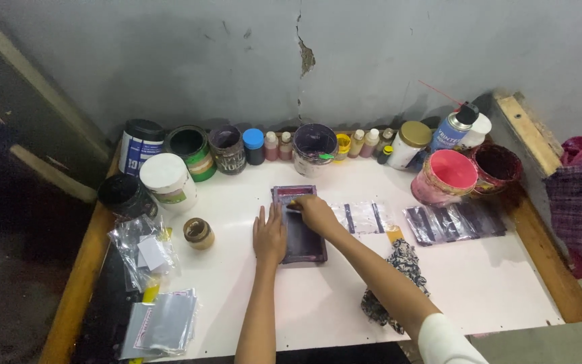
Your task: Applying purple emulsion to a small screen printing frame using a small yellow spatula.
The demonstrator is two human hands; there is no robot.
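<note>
A small dark purple screen-printing frame [301, 241] lies flat on the white table [304, 310]. My left hand [269, 234] rests flat, fingers together, on the frame's left edge. My right hand [314, 212] sits over the upper part of the frame, fingers curled on a small squeegee-like tool [294, 203] pressed against the mesh. Clear plastic pouches with dark prints [365, 217] lie just right of the frame.
Ink tubs, jars and small bottles [314, 145] line the wall side; a pink tub [447, 175] and spray can [454, 128] stand at right. More printed pouches [454, 221], a patterned rag [399, 269], a small jar [199, 232] and bagged pouches [144, 253] lie around.
</note>
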